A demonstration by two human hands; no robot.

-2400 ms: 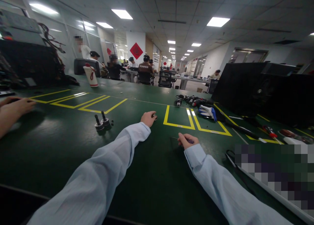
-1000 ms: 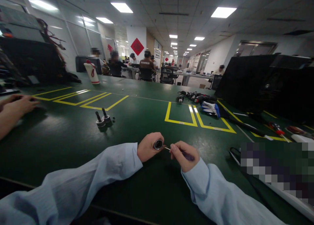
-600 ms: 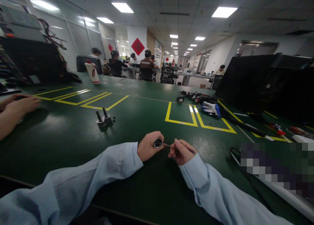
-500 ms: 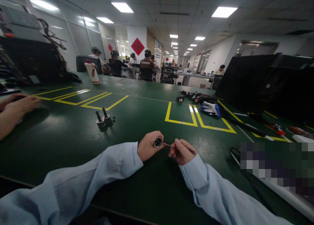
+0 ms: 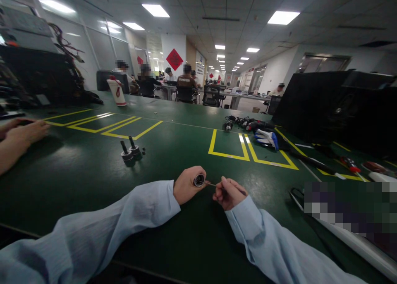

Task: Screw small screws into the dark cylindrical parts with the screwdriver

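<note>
My left hand [image 5: 185, 187] is wrapped round a hollow metal cylinder [image 5: 196, 182], its round open end facing me. In my right hand [image 5: 228, 194] a thin metal rod [image 5: 211, 184] is pinched between thumb and fingers. The rod reaches left to the cylinder, and its tip appears to lie inside the opening; the rest of the tool is hidden by my fingers. Farther left on the green table [image 5: 167, 151] stand two round metal parts with black stems [image 5: 126, 155], upright. Small black pieces [image 5: 143, 151] lie beside them.
Another person's hands [image 5: 26, 133] are at the left edge. Yellow tape outlines [image 5: 229, 156] mark the table. Cabled tools [image 5: 242, 122], a blue-and-white glove [image 5: 267, 138] and a red screwdriver [image 5: 352, 165] lie to the right. A paper cup [image 5: 117, 92] stands at the back left.
The rod has tilted slightly in my right hand. Both hands stay in nearly the same place, and the cylinder remains in my left hand.
</note>
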